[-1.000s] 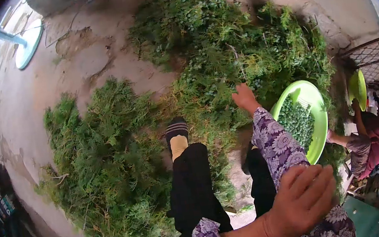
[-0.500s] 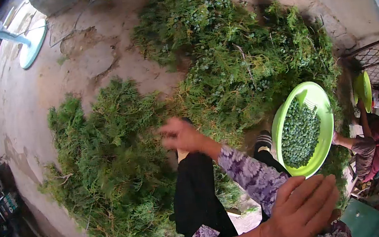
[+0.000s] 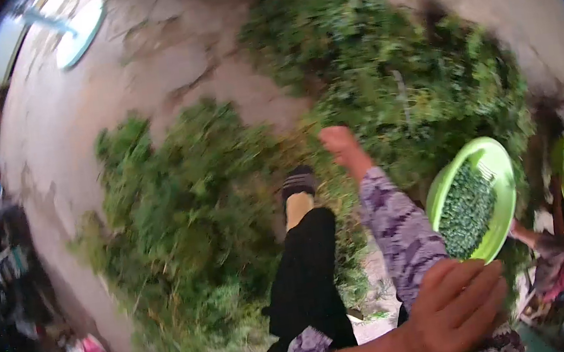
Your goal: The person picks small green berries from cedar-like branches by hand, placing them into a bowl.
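Toward two o'clock has moved my right hand; blurred, its grip I cannot tell. My left hand, apart, is loosely spread over the sleeve. Branches are at one o'clock; green basin at four, long axis one-to-seven.

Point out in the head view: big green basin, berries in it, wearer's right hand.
Green basin [image 3: 504, 215]: head view, bare inner wall on its right side.
Berries [image 3: 466, 215]: head view, middle of the heap.
Right hand [image 3: 342, 145]: head view, middle of the hand.
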Motion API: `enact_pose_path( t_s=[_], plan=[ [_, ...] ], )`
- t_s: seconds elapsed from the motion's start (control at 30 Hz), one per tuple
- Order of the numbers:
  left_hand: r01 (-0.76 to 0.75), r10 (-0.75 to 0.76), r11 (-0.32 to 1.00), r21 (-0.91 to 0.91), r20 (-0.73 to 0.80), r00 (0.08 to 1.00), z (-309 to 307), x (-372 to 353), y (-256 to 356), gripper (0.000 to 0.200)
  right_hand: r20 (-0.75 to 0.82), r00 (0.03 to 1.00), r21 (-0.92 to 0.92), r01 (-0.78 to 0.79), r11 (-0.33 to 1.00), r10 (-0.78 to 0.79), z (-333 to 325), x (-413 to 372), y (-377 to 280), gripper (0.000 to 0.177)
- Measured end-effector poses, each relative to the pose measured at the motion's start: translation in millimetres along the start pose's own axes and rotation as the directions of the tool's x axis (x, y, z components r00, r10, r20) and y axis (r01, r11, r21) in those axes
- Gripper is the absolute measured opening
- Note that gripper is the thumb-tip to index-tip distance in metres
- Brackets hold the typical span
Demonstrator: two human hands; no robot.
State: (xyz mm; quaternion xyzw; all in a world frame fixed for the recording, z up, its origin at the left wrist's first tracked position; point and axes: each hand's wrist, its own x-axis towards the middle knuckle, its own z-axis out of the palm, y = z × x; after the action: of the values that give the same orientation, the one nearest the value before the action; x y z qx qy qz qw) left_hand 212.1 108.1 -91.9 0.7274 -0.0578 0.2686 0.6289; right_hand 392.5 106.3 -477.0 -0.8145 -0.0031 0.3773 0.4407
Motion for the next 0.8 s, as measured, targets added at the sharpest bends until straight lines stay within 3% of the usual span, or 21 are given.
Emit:
enact_pose_path(
  t_s=[0.03, 0.07, 0.1, 0.17, 0.3, 0.4, 0.5, 0.53, 0.57, 0.6, 0.63, 0.67, 0.73, 0.8],
  plan=[
    [0.023, -0.021, 0.998, 0.053, -0.028, 0.999, 1, -2, 0, 0.025, 0.076, 0.982, -0.002, 0.172, 0.985, -0.172, -8, -6, 2, 0.011],
    [0.028, -0.03, 0.999, -0.033, -0.077, 0.997, 5, -3, -1, 0.029, 0.099, 0.991, 0.416, 0.036, 0.909, -0.085, -11, -16, -3, 0.02],
    [0.019, -0.035, 0.992, -0.127, -0.12, 0.992, 7, -4, -2, 0.034, 0.248, 0.967, 0.485, -0.074, 0.871, -0.057, -24, -21, -4, 0.022],
    [0.029, -0.034, 0.999, -0.044, -0.108, 0.994, 7, -3, -3, 0.034, 0.153, 0.986, 0.684, -0.062, 0.727, -0.06, -29, -71, -51, 0.027],
    [-0.002, 0.007, 0.999, 0.035, -0.136, 0.991, 6, 2, -9, 0.035, 0.112, 0.989, 0.698, -0.006, 0.716, -0.101, -53, -143, -97, 0.025],
    [-0.056, 0.088, 0.981, 0.187, -0.167, 0.982, 1, 6, -18, 0.032, 0.041, 0.967, 0.757, 0.133, 0.64, -0.25, -71, -207, -111, 0.03],
    [-0.111, 0.138, 0.955, 0.275, -0.082, 0.987, -6, 10, -32, 0.02, -0.213, 0.939, 0.691, 0.341, 0.638, -0.271, -83, -286, -121, 0.029],
    [-0.103, 0.122, 0.948, 0.3, -0.046, 0.991, -9, 8, -34, 0.022, -0.224, 0.878, 0.27, 0.472, 0.839, -0.422, -90, -307, -121, 0.029],
    [-0.094, 0.11, 0.919, 0.383, -0.02, 0.994, -11, 5, -35, 0.027, -0.162, 0.831, -0.213, 0.497, 0.841, -0.532, -95, -328, -119, 0.029],
    [-0.088, 0.097, 0.88, 0.467, 0.005, 0.995, -12, 1, -35, 0.032, -0.309, 0.868, 0.05, 0.424, 0.904, -0.389, -93, -344, -106, 0.029],
    [-0.127, 0.094, 0.879, 0.46, 0.094, 0.991, -15, -6, -35, 0.036, -0.316, 0.901, 0.45, 0.419, 0.789, -0.298, -93, -370, -108, 0.029],
    [-0.166, 0.091, 0.874, 0.456, 0.183, 0.979, -17, -12, -32, 0.041, -0.286, 0.929, 0.771, 0.369, 0.52, -0.236, -92, -395, -109, 0.029],
    [-0.25, 0.109, 0.858, 0.448, 0.317, 0.942, -15, -30, -16, 0.045, -0.356, 0.906, 0.766, 0.423, 0.485, -0.228, -92, -434, -101, 0.03],
    [-0.33, 0.113, 0.831, 0.448, 0.446, 0.888, -9, -52, 10, 0.049, -0.336, 0.915, 0.737, 0.403, 0.543, -0.223, -87, -468, -94, 0.032]
  ],
)
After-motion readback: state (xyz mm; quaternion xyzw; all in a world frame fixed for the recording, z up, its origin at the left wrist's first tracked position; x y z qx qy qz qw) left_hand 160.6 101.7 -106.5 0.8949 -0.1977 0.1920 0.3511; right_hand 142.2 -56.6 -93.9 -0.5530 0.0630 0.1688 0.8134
